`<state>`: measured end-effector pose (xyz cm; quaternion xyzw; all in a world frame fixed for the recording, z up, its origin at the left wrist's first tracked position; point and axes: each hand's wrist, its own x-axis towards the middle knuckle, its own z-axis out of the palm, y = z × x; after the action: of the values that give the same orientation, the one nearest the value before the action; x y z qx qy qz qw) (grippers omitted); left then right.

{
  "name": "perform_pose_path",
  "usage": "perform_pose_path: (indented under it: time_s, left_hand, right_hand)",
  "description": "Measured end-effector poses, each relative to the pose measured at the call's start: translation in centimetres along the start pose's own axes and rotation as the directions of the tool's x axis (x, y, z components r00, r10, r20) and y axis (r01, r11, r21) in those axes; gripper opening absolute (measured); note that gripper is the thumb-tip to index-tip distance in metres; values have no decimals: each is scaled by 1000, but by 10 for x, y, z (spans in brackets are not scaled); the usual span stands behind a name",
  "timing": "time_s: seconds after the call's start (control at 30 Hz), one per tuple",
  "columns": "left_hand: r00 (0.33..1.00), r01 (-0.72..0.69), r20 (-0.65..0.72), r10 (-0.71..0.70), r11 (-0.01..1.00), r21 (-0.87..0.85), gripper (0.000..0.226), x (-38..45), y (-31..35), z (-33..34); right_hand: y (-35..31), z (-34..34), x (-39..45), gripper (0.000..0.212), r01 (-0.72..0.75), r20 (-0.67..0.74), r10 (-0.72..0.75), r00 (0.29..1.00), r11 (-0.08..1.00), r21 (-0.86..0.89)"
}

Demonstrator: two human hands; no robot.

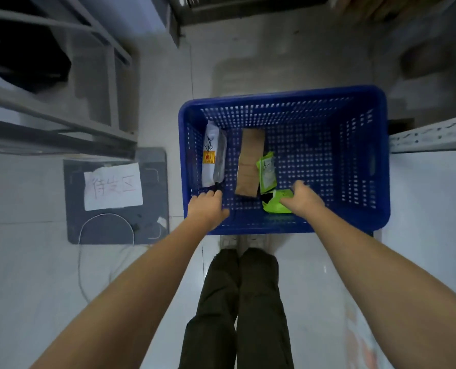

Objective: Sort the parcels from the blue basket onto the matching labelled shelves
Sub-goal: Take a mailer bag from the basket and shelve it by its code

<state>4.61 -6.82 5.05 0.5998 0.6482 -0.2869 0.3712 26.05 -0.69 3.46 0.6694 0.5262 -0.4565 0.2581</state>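
Where pale floor tiles [314,49] spread, blue basket [381,161], shelving [62,121]

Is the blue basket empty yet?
Not empty. The blue basket holds a white parcel, a brown parcel and two green pouches.

In the blue perforated plastic basket [354,102], a white plastic mailer [210,155] leans on the left wall; right of it a brown cardboard parcel [249,163], then two green pouches [268,171] toward the near edge
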Motion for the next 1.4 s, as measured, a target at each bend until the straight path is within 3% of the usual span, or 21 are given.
perform_pose_path:
  time_s: [0.3,0.5,0.57,0.67,0.83,0.93,1.0,1.03,1.13,1.27,1.3,1.33,1.4]
  left_hand:
    - [989,46,149,1,950,-309,55,163,22,88]
    - [999,9,-23,-23,880,-475,63,271,63,83]
    - [996,-14,-86,-33,870,-493,61,300,76,83]
    - [988,7,-135,-70,907,-420,58,327,88,89]
    - [983,29,-156,-96,923,-383,36,339,95,110]
    - [974,-30,-213,-78,886,-463,23,333,94,111]
    - [978,-76,-199,-68,766,-638,17,322,95,111]
    - [981,-91,-180,-70,654,-751,7,315,96,111]
    - [992,-58,-79,-94,210,-976,20,287,99,109]
    - [995,103,100,23,-312,-944,7,238,100,113]
    - [990,137,116,78,-394,-909,5,226,99,115]
    - [987,152,115,113,-409,-900,4,216,99,119]
    - [984,154,117,133,-320,-935,14,203,96,127]
  right_hand:
    - [64,80,139,52,-106,66,98,993,986,127]
    - [88,110,204,42,-126,36,121,992,953,275]
    - [88,118,217,25,-166,58,157,986,872,461]
    - [82,126,223,10,-272,201,183,962,645,714]
    - [79,138,224,16,-337,294,164,941,506,794]
    - [75,140,224,25,-353,316,158,936,445,823]
    - [69,139,224,32,-372,348,135,928,377,848]
    - [64,137,222,37,-386,370,112,922,319,866]
    - [52,130,218,54,-426,426,22,905,44,904]
    - [40,116,213,56,-341,331,-92,939,-375,862]
    - [38,112,211,49,-296,288,-89,953,-455,840]
    - [36,109,210,40,-256,254,-74,964,-500,827]
    - [32,104,207,27,-207,210,-51,976,-502,840]
